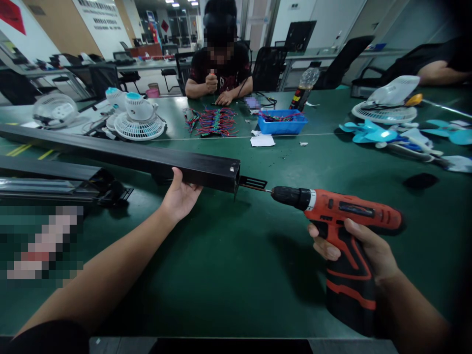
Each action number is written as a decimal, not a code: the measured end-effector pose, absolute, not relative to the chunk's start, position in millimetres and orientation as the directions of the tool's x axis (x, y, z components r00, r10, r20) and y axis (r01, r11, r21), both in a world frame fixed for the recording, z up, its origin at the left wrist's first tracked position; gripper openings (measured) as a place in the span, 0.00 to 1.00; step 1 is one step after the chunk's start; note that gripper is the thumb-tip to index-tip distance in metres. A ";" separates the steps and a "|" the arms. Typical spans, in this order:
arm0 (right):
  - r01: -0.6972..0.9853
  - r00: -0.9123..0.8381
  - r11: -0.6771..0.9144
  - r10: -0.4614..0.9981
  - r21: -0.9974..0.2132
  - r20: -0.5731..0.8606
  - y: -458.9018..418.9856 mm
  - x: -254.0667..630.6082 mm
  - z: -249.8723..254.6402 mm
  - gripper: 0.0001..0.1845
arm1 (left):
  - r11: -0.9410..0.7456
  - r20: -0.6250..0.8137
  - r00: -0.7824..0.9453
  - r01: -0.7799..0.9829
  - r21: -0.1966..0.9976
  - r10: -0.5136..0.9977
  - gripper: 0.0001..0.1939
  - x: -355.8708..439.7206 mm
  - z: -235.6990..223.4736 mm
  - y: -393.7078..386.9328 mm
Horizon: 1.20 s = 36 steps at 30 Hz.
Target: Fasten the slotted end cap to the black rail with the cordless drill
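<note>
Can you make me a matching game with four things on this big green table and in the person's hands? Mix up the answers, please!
Things:
1. Drill
2. Long black tube
3. Bin
4. Bottle

Clues:
A. Blue, with wires inside
B. Held in the right hand
C. See-through near the top, dark lower down
D. Touched by the left hand

Right pairs: 1-B, 2-D, 3-A, 4-C
</note>
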State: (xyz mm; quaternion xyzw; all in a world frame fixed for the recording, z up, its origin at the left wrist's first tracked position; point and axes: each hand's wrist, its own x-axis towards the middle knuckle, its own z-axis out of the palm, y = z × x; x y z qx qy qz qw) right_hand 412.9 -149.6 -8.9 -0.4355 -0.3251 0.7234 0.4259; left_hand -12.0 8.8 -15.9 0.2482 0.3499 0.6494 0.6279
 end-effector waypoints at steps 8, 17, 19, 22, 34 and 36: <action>-0.334 -0.236 -0.426 0.902 -0.841 -0.362 -150.1 405.3 -3.4 0.35 | 0.031 -0.122 -0.102 -0.632 0.774 0.987 0.27 -11.3 -13.8 8.0; -0.337 -0.316 -0.431 0.889 -0.837 -0.331 -141.9 409.0 -4.3 0.32 | 0.042 -0.122 -0.084 -0.631 0.774 0.989 0.29 -12.3 -16.8 8.8; -0.352 -0.335 -0.449 0.880 -0.821 -0.338 -140.9 408.2 -3.1 0.33 | 0.045 -0.122 -0.079 -0.631 0.775 0.989 0.30 -12.8 -17.1 9.0; -0.366 -0.355 -0.484 0.862 -0.795 -0.362 -139.7 405.9 0.2 0.33 | 0.049 -0.124 -0.072 -0.640 0.766 0.990 0.31 -14.0 -18.5 9.7; -0.361 -0.342 -0.377 0.905 -0.853 -0.255 -146.6 402.8 -4.1 0.33 | 0.048 -0.135 -0.094 -0.623 0.780 0.986 0.30 -11.6 -17.3 9.1; -0.340 -0.363 -0.386 0.895 -0.857 -0.259 -148.0 402.4 -5.0 0.37 | 0.049 -0.133 -0.090 -0.622 0.782 0.987 0.32 -12.3 -17.7 9.6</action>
